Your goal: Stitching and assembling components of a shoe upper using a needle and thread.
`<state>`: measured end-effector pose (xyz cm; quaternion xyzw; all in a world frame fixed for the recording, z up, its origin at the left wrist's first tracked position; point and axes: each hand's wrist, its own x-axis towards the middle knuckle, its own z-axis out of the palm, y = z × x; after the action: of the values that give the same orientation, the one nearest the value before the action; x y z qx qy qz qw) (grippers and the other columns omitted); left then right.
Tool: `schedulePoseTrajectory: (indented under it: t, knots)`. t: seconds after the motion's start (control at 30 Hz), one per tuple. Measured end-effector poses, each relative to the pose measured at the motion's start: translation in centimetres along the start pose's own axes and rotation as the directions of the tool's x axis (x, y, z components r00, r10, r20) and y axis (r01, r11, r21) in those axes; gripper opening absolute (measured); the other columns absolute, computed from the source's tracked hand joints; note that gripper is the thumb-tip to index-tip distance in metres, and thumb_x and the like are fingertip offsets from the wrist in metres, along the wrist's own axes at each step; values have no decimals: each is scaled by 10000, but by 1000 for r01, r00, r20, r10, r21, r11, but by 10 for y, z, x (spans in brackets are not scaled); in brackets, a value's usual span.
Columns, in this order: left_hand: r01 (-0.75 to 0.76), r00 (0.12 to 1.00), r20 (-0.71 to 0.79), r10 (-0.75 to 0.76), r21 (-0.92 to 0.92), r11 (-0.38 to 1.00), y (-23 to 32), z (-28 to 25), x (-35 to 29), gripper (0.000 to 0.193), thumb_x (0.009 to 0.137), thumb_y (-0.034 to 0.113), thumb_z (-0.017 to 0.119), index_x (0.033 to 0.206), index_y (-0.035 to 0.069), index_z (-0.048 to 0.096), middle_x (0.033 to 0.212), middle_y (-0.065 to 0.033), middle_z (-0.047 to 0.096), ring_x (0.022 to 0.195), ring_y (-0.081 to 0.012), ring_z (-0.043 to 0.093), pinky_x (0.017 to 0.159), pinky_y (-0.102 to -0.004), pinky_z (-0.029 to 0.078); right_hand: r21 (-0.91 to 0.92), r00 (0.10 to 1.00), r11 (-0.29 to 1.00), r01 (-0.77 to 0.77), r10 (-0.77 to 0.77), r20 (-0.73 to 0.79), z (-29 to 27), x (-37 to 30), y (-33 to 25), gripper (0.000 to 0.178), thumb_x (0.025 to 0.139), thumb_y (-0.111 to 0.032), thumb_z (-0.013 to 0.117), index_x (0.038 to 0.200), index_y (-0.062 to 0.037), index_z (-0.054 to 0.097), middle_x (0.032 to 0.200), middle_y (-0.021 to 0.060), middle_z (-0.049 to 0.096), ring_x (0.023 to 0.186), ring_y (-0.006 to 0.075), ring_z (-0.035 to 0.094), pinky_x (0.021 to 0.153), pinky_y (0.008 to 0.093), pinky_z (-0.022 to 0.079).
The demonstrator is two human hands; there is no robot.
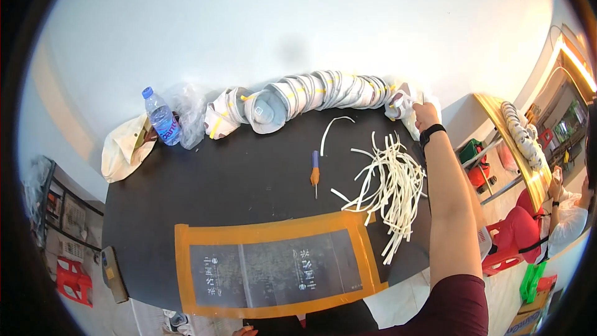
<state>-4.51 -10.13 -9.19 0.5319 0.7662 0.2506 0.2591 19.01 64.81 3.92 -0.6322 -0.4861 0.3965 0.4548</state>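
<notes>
My right arm stretches to the far right of the dark table. My right hand is closed at a white bag-like bundle; whatever lies within the fingers is hidden. Beside it begins a long row of nested caps, white and grey with yellow strips, running left along the wall. Nearer than the hand lies a heap of cream-white strips. Only a bit of my left hand shows at the lower edge, below the table's front, its fingers mostly out of sight.
An awl-like tool and one loose strip lie mid-table. Orange tape frames a clear sheet at the front. A water bottle, clear plastic bag and cream cap stand far left. Another person sits at a wooden table on the right.
</notes>
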Motion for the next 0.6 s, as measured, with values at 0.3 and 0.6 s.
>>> schedulePoseTrajectory:
  t: [0.3,0.6]
  knots:
    - [-45,998,39,45,-11,999,12,-12,16,296,874,55,640,1167,17,630,1139,-225,642,1055,-417,603,914,-457,506,200,988,978,58,-85,131,17,-33,-16,184,882,-101,602,1049,-54,540,750,-26,470,529,80,386,433,260,318]
    - [-106,994,-52,96,-245,964,78,-58,33,272,924,103,622,1189,44,639,1183,-195,653,1121,-350,617,942,-444,498,601,613,774,-197,-381,692,-23,-241,-64,38,989,-84,496,1022,-99,488,725,-56,440,537,35,346,476,214,286]
